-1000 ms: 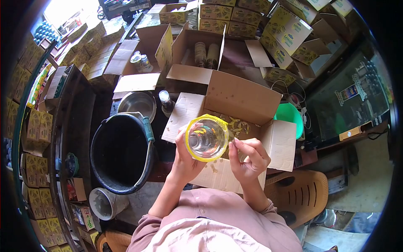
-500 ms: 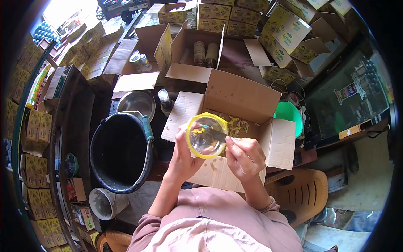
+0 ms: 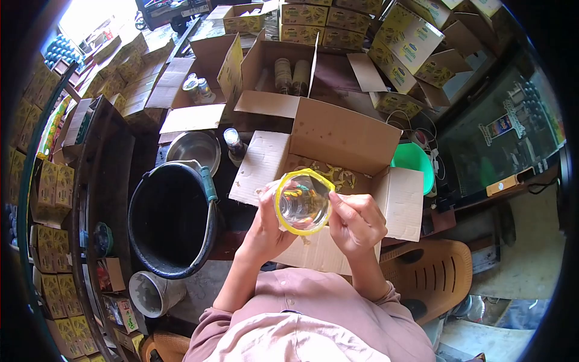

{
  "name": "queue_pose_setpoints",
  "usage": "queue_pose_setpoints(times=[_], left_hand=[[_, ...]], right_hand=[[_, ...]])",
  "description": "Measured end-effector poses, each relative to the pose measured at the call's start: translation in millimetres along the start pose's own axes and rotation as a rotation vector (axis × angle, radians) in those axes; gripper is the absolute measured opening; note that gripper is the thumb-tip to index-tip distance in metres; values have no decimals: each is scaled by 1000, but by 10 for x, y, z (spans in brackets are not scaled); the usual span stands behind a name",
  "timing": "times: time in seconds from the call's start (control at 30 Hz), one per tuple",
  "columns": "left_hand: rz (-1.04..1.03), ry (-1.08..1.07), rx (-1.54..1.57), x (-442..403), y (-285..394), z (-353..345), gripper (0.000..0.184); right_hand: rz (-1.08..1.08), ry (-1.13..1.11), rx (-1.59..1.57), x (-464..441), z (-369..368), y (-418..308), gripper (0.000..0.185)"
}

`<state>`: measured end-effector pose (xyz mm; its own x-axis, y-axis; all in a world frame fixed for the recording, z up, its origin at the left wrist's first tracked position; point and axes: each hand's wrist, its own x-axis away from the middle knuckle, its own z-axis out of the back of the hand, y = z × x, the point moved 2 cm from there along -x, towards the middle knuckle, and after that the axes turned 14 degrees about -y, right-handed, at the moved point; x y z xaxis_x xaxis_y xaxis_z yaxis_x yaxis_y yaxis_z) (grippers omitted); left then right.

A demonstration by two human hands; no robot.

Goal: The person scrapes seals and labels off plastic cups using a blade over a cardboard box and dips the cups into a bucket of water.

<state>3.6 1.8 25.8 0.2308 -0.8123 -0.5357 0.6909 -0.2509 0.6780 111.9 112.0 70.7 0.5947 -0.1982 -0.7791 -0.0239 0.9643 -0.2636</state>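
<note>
A clear cup or jar with a yellow rim faces up toward the camera, and my left hand is wrapped round its left side. My right hand pinches a small dark flat piece at the right of the rim; the piece reaches over the opening. What the piece is cannot be made out clearly. Behind and below the cup lies an open cardboard box with yellowish curled scraps inside.
A big black bucket stands at the left, beside a metal bowl and a small jar. A green basin sits right of the box. Below are a white bucket and an orange chair.
The cup has shifted slightly right. My right hand first came to the rim with the dark piece over the opening; the piece now lies closer along the upper right rim.
</note>
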Motion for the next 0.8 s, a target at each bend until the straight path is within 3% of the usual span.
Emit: queue_pose_setpoints(times=[0.2,0.6,0.8], left_hand=[[10,-62,88,18,-9,-22,75],[94,-161,467,77,-109,-42,77],[95,-114,543,59,-113,-47,75]], right_hand=[[-234,-16,-382,6,26,106,27],[-301,4,-458,43,15,98,23],[-289,34,-356,100,-6,7,33]])
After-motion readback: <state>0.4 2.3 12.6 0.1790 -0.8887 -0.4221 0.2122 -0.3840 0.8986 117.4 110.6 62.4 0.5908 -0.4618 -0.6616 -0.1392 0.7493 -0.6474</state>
